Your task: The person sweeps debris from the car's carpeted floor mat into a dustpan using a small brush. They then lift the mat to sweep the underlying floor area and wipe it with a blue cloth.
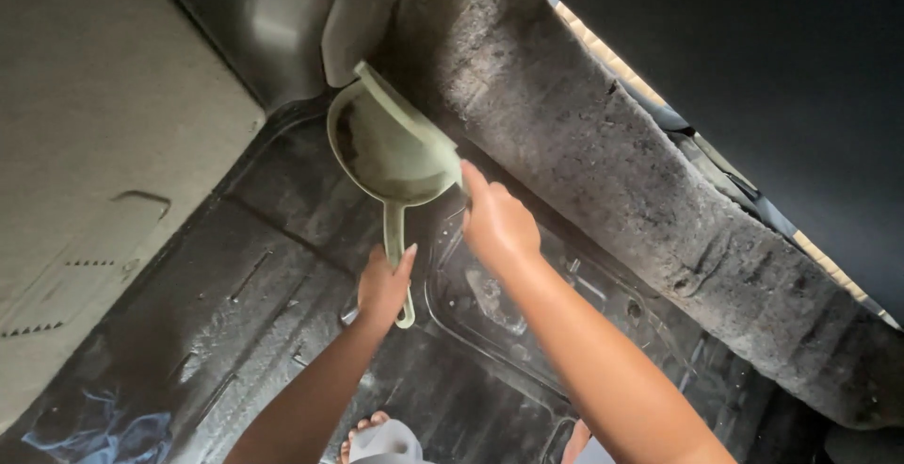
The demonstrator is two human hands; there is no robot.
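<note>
A pale green dustpan (391, 153) hangs over the black metal floor (254, 304), its scoop holding dark dirt. My left hand (384, 287) is closed round the dustpan's long handle (396, 238). At the scoop's right rim, my right hand (497, 224) is closed, thumb up against the edge; what it grips is hidden. Both forearms reach in from the bottom of the view.
A grey carpeted ridge (621, 162) runs diagonally on the right. A beige panel (85, 144) covers the left side. A pressed rectangular recess (527, 313) lies in the floor under my right arm. My toes (363, 426) show at the bottom edge.
</note>
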